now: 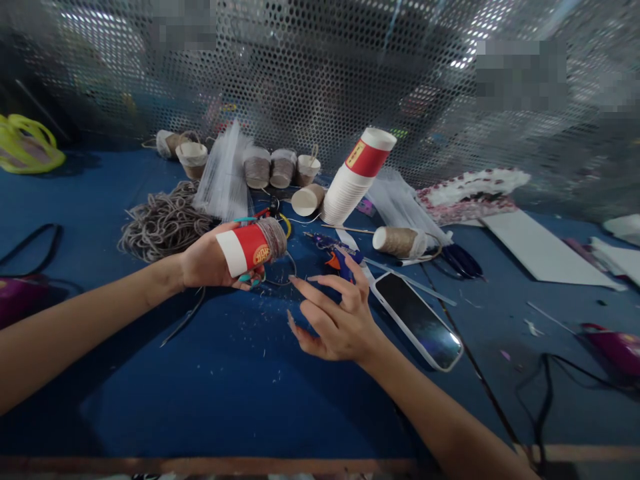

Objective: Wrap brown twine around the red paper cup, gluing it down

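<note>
While gripping one red-and-white paper cup [245, 251] in left hand [204, 261], holding right hand [334, 308] loosely spread

Held on its side left of center, above blue table [175, 400]; wound with gray cord [274, 239] at its right end. Trailing one loop toward right hand; can't tell if touching. Count one cord pile [163, 228] behind left hand, one glue gun [333, 261] just beyond right hand, one phone [417, 321] beside it.

Farther back, count five wrapped cups [257, 168], two left and three right of one bundle of clear strips [225, 177]. Add two cups lying on their sides [395, 241], one tilted stack of white cups [345, 193] (can't count layers), one second strip bundle [397, 200].

Boxed in at back by perforated metal screen [300, 80]. Find most room between hands and front edge [200, 465], over a broad stretch speckled with scraps [250, 321]. Find it tighter on right, with phone close and table seam [483, 383] beyond.
</note>
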A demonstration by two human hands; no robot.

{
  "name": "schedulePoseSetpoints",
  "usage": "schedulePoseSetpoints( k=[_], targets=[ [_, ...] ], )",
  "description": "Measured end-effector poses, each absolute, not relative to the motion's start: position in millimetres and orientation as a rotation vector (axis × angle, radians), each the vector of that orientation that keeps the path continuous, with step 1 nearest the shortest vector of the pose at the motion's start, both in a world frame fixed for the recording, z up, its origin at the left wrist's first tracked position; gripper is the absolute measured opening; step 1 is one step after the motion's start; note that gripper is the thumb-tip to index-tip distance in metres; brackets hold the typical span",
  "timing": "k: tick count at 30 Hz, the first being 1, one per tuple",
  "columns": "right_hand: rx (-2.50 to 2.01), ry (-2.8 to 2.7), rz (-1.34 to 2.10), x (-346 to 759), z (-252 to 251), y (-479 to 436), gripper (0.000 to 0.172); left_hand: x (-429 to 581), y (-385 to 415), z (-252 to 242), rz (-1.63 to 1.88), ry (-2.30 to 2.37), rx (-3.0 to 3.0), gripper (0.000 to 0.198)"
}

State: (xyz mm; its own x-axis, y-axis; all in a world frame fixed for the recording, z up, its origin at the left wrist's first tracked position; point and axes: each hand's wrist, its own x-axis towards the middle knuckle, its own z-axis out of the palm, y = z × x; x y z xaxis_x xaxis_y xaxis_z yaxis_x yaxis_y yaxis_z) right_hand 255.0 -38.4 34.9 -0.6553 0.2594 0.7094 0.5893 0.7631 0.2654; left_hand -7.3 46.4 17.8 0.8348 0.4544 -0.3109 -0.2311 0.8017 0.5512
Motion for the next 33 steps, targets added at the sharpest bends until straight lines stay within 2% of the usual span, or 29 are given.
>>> schedulePoseSetpoints(
  k=[2,7,11,13,16,20,26,27,33],
  targets=[
    [-0.619,-2.233,-0.599,255.6,33.7,-38.5,0.011,-6.9,46.6,17.3,0.377,0.436,0.521,0.057],
    [-0.641,-2.169,-0.346,249.7,29.5,-37.1,0.032,-3.5,42.9,10.6,0.379,0.462,0.597,0.059],
    [-0.761,-1.965,0.197,240.1,20.5,-37.1,0.077,2.7,34.2,-1.7,0.468,0.482,0.763,0.070],
    [-0.769,-1.902,0.328,236.4,15.4,-37.2,0.090,6.5,30.1,-9.2,0.505,0.509,0.858,0.075],
    [-0.741,-1.854,0.319,234.4,10.8,-34.8,0.084,12.4,25.8,-13.1,0.561,0.562,0.959,0.083],
    [-0.654,-1.853,0.180,237.2,13.1,-27.2,0.075,20.3,21.1,5.3,0.604,0.608,1.012,0.078],
    [-0.653,-2.031,-0.172,242.8,25.6,-26.2,0.028,28.0,14.0,30.3,0.652,0.816,1.137,0.075],
    [-0.656,-2.068,-0.251,243.3,27.5,-27.7,0.026,27.8,13.9,29.5,0.650,0.819,1.120,0.073],
    [-0.677,-2.124,-0.694,246.0,31.2,-33.1,0.042,18.2,20.2,18.0,0.616,0.623,0.997,0.060]
  ],
)
